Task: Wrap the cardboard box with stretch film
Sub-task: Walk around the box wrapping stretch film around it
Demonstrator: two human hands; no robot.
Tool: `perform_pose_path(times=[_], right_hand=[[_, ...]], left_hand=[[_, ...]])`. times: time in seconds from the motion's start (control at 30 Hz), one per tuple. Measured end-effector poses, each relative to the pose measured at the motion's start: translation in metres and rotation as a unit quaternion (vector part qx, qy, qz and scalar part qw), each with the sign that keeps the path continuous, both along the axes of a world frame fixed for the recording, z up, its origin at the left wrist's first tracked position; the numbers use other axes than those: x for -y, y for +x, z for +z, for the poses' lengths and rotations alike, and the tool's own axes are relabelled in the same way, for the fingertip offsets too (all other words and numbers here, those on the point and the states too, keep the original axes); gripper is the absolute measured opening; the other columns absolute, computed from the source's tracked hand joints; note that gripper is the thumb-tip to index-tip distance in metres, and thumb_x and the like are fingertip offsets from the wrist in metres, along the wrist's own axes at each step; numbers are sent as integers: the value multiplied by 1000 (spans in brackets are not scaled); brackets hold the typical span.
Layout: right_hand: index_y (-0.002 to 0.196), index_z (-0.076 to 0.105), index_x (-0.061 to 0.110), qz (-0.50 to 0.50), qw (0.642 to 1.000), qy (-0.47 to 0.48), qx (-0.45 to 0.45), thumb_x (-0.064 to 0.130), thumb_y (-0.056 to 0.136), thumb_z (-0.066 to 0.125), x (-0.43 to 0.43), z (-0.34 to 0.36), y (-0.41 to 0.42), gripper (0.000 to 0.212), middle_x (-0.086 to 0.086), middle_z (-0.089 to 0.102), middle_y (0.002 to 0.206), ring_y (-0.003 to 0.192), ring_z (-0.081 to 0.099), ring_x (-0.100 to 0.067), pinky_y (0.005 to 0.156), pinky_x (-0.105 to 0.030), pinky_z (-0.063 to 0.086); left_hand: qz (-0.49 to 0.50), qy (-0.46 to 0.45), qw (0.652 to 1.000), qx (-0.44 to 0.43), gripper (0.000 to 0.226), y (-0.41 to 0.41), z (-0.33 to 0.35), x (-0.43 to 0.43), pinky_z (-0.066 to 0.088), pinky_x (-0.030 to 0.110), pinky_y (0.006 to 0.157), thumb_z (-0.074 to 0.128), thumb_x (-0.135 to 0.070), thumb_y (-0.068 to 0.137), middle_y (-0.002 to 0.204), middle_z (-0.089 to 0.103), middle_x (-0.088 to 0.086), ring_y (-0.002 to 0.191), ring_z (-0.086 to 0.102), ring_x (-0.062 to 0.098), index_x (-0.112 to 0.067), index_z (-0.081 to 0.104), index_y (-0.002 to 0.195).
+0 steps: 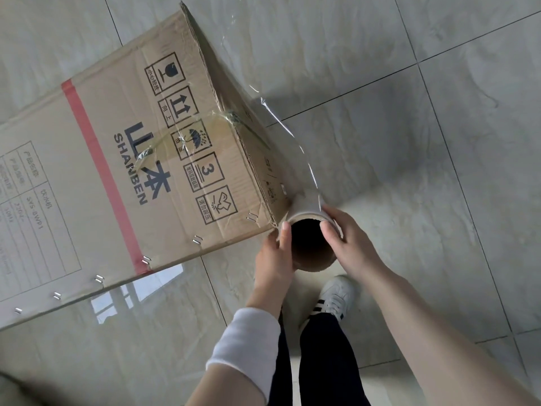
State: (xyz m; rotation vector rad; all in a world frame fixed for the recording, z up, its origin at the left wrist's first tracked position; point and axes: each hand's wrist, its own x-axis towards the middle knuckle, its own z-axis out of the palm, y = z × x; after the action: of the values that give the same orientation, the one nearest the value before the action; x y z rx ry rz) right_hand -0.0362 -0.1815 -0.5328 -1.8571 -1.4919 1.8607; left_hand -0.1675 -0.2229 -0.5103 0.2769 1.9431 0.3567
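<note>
- Glossy pale marble-look floor tiles with dark grout lines fill the frame; a window reflection shines on them at lower left
- Taking up the left and upper left, a large brown cardboard box shows a printed face with handling symbols, the word SHANBEN and a red stripe; metal staples run along its lower edge
- The stretch film roll sits at centre frame, just off the box's near corner, its open cardboard core facing the camera
- A clear film sheet runs from the roll up along the box's right-hand side toward upper centre, glinting along its free edge
- The left hand grips the roll's left side, thumb laid over the rim
- The right hand grips the right side, thumb hooked over the rim and fingers curled round the outside
- A white sleeve sits pushed up on the left forearm; dark trousers and a white striped sneaker show below the roll
</note>
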Motion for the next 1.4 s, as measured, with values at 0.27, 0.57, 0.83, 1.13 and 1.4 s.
perform_pose_path(times=[0.27,0.57,0.83,1.13,1.4], right_hand=[[142,39,26,196,980,32,15,46,93,44,-1,12,-1,53,9,41,146,132,39,-10,106,-22,31],[149,20,33,320,943,50,76,70,82,36,20,6,-28,78,16,34,148,129,43,-12,96,-29,39],[149,24,28,254,965,26,62,54,89,46,28,10,-40,68,10,33,151,135,38,-14,105,-27,33],[143,33,27,248,967,9,60,55,90,45,31,13,-44,61,7,48,141,124,49,-17,99,-27,39],[145,33,26,249,967,30,40,55,92,41,28,17,-39,61,8,40,148,130,44,-16,101,-24,35]], left_hand=[[233,58,968,73,35,28,11,46,58,27,62,31,-35,101,127,51,7,111,54,23,-27,47,131],[333,3,935,123,69,18,6,85,47,46,99,54,-52,85,133,50,12,114,57,28,-20,32,142],[-315,-14,920,-233,32,-55,40,46,44,32,65,27,-45,96,82,68,1,80,63,28,-22,49,98],[-689,306,618,-224,38,-75,24,-129,40,35,95,38,-34,89,112,65,2,111,56,27,-20,67,110],[-847,194,478,-132,23,-109,25,-152,31,29,103,47,-37,94,100,62,-17,97,56,8,-28,67,103]])
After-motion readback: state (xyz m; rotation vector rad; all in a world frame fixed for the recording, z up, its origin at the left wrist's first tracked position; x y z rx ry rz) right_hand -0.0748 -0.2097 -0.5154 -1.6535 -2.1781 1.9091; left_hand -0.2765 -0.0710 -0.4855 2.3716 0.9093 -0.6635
